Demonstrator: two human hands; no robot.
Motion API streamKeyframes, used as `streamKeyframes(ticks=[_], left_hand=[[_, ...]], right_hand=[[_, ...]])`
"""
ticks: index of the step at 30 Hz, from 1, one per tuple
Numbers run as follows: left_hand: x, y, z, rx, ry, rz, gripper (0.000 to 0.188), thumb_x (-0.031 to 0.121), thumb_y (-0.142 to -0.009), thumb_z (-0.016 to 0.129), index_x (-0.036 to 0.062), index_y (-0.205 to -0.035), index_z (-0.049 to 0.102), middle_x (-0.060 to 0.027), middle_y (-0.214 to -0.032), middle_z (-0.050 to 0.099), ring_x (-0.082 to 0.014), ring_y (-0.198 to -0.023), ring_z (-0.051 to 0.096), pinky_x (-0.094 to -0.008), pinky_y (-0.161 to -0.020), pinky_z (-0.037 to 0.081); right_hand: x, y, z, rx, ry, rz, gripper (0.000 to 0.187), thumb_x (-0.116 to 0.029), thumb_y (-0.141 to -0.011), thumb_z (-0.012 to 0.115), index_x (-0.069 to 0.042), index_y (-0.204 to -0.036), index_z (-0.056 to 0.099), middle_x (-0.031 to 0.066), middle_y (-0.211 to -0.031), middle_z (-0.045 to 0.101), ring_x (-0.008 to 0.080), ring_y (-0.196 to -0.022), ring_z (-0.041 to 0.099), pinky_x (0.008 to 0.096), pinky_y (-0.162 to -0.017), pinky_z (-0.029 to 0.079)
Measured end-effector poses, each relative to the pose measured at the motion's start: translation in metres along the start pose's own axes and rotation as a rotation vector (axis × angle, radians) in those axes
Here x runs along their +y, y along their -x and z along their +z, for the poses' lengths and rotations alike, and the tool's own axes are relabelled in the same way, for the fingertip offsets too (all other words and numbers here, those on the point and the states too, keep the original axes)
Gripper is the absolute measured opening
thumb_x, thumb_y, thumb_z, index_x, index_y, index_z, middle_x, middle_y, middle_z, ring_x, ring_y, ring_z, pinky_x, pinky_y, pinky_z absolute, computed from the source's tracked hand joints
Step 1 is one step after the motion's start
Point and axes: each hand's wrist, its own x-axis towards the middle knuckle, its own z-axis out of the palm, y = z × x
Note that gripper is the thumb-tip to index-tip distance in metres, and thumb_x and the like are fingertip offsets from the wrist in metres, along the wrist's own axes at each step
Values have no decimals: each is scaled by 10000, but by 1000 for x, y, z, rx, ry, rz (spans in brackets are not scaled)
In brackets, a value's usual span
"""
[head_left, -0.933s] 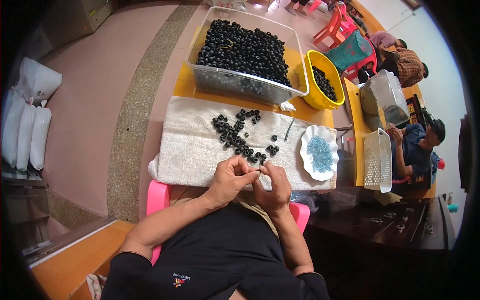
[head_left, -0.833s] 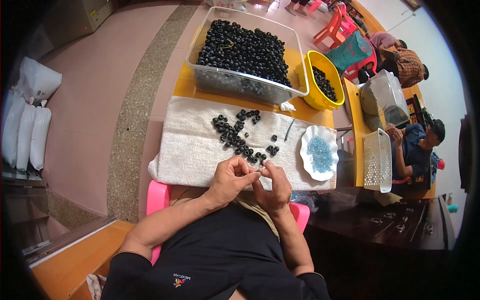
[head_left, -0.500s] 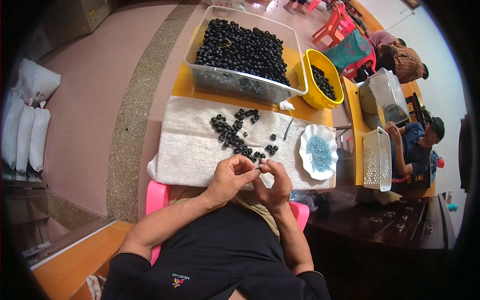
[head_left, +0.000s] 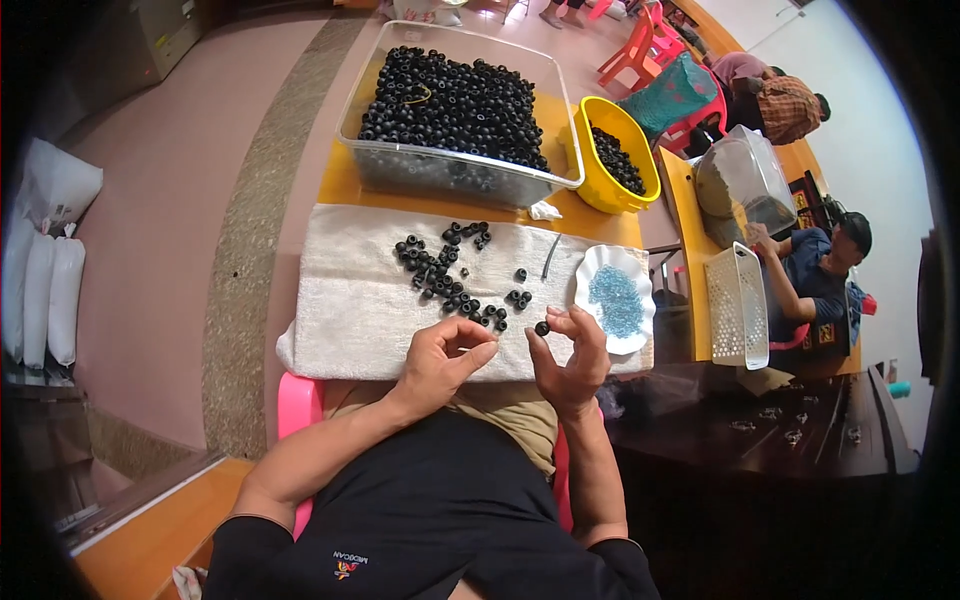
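From my end I see the right hand point(head_left: 575, 365) pinching one black bead point(head_left: 542, 328) between thumb and forefinger, held up over the near part of the white towel point(head_left: 345, 320). The left hand point(head_left: 448, 362) is just to its left, thumb and forefinger tips drawn close together — at this size I can't make out whether anything tiny sits between them. Beyond the hands, loose beads point(head_left: 440, 275) lie scattered on the towel, the nearest just past the left fingertips. A scalloped dish point(head_left: 583, 285) of pale blue beads point(head_left: 617, 300) stands beside the right hand, and a thin dark strip point(head_left: 551, 255) lies left of it. Past the towel, on the orange table point(head_left: 622, 231), I have a clear tub point(head_left: 440, 175) heaped with black beads — and a yellow bin point(head_left: 600, 190) holding more.
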Motion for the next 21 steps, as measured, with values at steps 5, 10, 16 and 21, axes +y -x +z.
streamKeyframes(ticks=[5,10,16,21], left_hand=[[-3,0,0,1,-7,21,137,87,-902,706,11,-1005,656,-14,-915,668,-50,-805,589,-208,-723,482],[-1,1,1,-9,-18,13,131,86,-895,716,9,-986,660,-14,-904,668,-51,-797,587,-210,-720,482],[-4,1,3,-15,-17,31,118,66,-891,715,7,-978,661,-12,-900,667,-52,-791,588,-206,-714,481],[-4,2,2,8,-53,31,113,95,-893,714,12,-960,676,-5,-877,681,-51,-796,611,-218,-734,505]], right_hand=[[-9,-10,-8,-45,50,49,578,36,-711,814,39,-1201,507,142,-911,689,232,-880,713,320,-797,556],[-9,-14,-10,-38,58,21,548,43,-707,811,36,-1169,517,152,-924,697,218,-860,715,302,-767,561],[-4,-12,-11,-38,-8,17,558,59,-701,808,27,-1170,506,170,-958,675,245,-874,698,306,-774,558],[0,-23,-14,-50,-12,11,461,67,-719,780,29,-1114,545,153,-940,649,250,-853,671,307,-746,546]])
